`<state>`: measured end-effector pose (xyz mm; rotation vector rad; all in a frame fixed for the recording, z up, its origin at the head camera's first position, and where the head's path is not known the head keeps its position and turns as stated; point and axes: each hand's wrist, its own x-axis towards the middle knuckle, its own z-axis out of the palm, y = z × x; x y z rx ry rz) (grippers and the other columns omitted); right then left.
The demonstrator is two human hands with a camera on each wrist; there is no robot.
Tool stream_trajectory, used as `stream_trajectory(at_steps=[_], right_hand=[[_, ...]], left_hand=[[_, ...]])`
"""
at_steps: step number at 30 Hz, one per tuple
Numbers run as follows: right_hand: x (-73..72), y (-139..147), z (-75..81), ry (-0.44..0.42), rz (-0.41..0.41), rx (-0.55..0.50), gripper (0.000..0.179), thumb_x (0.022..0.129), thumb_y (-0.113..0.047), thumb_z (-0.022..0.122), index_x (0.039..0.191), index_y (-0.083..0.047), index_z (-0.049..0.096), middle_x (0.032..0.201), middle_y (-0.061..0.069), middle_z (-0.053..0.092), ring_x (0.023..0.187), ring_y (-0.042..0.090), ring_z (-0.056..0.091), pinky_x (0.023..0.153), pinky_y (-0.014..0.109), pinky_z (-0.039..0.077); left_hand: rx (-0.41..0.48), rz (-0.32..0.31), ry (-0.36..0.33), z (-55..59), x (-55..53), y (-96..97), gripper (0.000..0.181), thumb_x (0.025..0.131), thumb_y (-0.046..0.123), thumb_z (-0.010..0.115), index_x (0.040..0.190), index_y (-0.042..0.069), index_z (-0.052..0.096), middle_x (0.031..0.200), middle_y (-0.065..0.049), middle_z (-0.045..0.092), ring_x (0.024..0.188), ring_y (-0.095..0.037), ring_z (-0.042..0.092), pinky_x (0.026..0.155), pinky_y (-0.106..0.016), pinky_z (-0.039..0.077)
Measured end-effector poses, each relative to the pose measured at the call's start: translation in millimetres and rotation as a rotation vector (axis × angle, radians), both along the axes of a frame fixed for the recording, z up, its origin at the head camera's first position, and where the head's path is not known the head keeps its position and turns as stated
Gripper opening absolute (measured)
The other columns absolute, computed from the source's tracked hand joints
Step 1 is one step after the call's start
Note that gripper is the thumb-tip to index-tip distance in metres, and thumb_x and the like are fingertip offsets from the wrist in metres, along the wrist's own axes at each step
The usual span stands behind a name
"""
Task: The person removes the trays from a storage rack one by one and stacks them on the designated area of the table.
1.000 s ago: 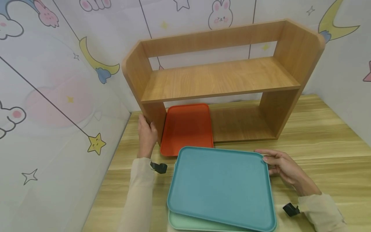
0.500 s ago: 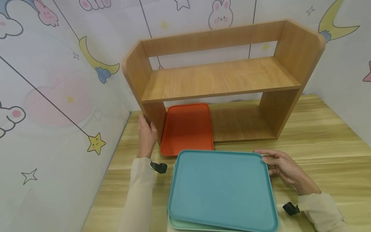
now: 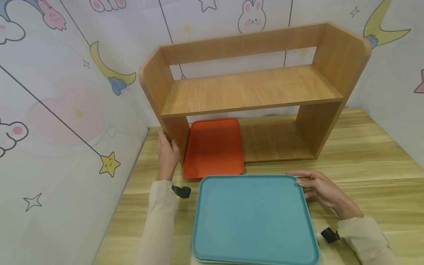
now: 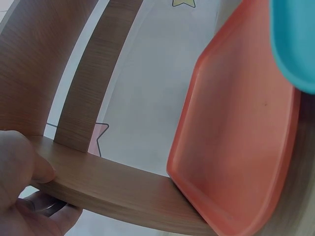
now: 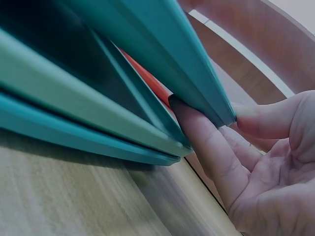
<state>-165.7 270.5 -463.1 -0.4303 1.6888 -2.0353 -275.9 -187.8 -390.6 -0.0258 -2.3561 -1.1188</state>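
Well, in the head view I had the blue tray [image 3: 255, 221] on the near side, its far right corner pinched by the right hand [image 3: 326, 191]; the left hand [image 3: 168, 156] gripped the wooden shelf [image 3: 251, 90] at its left panel, beside the red tray [image 3: 213, 147]. The left wrist view showed thumb and fingers on opposite faces of that panel. The right wrist view showed a gap above the green tray [image 5: 74, 98]. I judged the blue one light, stiff, slightly slippery; mid-right rim seemed the steadier hold.
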Motion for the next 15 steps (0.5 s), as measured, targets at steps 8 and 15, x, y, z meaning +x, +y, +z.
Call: stream_trajectory(at_steps=[8, 15], right_hand=[[-2.8, -0.5, -0.2, -0.011, 0.008, 0.004, 0.040, 0.100, -0.004, 0.041, 0.139, -0.002, 0.046, 0.114, 0.003, 0.069, 0.096, 0.020, 0.069, 0.073, 0.038, 0.058], [-5.3, -0.3, -0.7, -0.019, 0.009, 0.018, 0.040, 0.100, -0.006, 0.042, 0.140, 0.002, 0.044, 0.114, 0.004, 0.069, 0.095, 0.021, 0.069, 0.073, 0.039, 0.058]], left_hand=[[-0.004, 0.006, 0.001, 0.9, 0.2, 0.1, 0.038, 0.095, 0.001, 0.043, 0.132, -0.005, 0.036, 0.128, -0.028, 0.047, 0.121, -0.041, 0.046, 0.104, -0.051, 0.040], [-0.002, 0.004, -0.006, 1.1, 0.9, 0.1, 0.039, 0.095, 0.002, 0.043, 0.133, -0.004, 0.036, 0.129, -0.027, 0.047, 0.122, -0.040, 0.046, 0.104, -0.050, 0.039]])
